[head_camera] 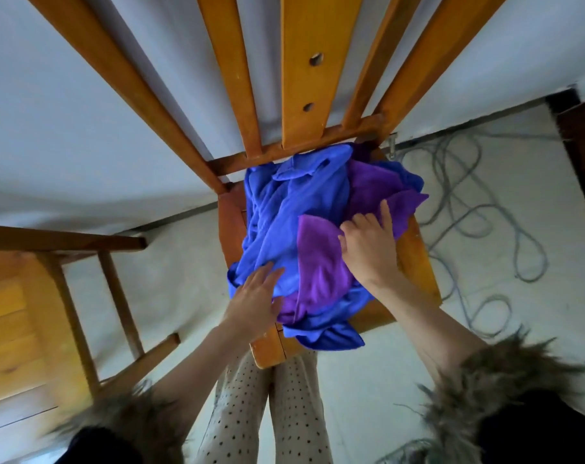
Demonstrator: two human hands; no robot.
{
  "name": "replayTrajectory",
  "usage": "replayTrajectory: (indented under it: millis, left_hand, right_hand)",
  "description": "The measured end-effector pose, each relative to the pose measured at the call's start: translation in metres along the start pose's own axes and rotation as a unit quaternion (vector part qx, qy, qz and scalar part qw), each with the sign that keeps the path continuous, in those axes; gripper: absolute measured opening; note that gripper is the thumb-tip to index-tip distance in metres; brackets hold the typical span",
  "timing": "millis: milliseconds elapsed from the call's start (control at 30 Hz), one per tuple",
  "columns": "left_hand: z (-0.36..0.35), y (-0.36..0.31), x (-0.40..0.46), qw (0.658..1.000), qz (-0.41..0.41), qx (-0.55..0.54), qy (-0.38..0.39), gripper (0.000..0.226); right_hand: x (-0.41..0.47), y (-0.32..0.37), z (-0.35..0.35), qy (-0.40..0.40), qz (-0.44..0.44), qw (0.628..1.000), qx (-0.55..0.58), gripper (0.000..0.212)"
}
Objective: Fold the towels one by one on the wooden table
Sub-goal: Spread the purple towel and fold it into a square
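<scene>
A heap of crumpled towels lies on the seat of a wooden chair (418,259) straight ahead. Blue towels (284,209) fill the left and front of the heap, purple towels (317,262) the middle and right. My left hand (256,303) rests flat on the near left of the heap, fingers spread over a blue towel. My right hand (368,246) presses on a purple towel at the right side, its fingers curled into the cloth; a firm grasp cannot be confirmed. The wooden table (13,329) shows at the left edge.
The chair's slatted back (301,78) rises behind the heap toward a pale wall. Grey cables (505,229) loop over the floor to the right. A dark doorframe (582,155) stands at the far right. My legs in dotted trousers (267,413) are below the chair.
</scene>
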State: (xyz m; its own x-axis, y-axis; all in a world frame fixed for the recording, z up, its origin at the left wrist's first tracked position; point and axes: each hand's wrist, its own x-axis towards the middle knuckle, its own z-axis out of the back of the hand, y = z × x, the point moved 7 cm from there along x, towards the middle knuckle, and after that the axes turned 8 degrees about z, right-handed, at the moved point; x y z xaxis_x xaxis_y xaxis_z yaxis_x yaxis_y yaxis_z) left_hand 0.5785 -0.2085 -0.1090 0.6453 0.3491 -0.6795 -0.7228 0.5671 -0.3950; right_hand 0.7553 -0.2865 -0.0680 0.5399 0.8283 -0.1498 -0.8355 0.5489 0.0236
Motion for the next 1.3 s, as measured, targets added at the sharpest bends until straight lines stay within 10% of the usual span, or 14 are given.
replayTrajectory:
  millis: [200,333,500,933,1300]
  left_hand:
    - [0.062,-0.055,-0.013,0.976,-0.062,-0.199,-0.062,0.076]
    - [0.106,-0.089,-0.039,0.967,-0.096,-0.205,-0.119,0.019]
    - [0.17,-0.117,-0.096,0.958,-0.152,-0.183,-0.161,0.004]
    - [0.356,-0.169,-0.265,0.897,-0.249,-0.189,-0.312,0.025]
    - [0.399,-0.17,-0.4,0.831,-0.197,-0.228,-0.468,0.019]
  right_hand:
    - [-0.029,0.037,0.066,-0.051,0.074,0.982,0.166,0.009]
    - [-0.042,0.041,0.128,-0.096,0.032,0.981,0.167,0.015]
    - [-0.055,0.023,0.178,-0.062,0.001,0.982,0.177,0.013]
    - [-0.057,-0.014,0.31,-0.166,-0.151,0.901,0.371,0.013]
    - [-0.112,-0.018,0.515,-0.331,0.002,0.872,0.36,0.013]
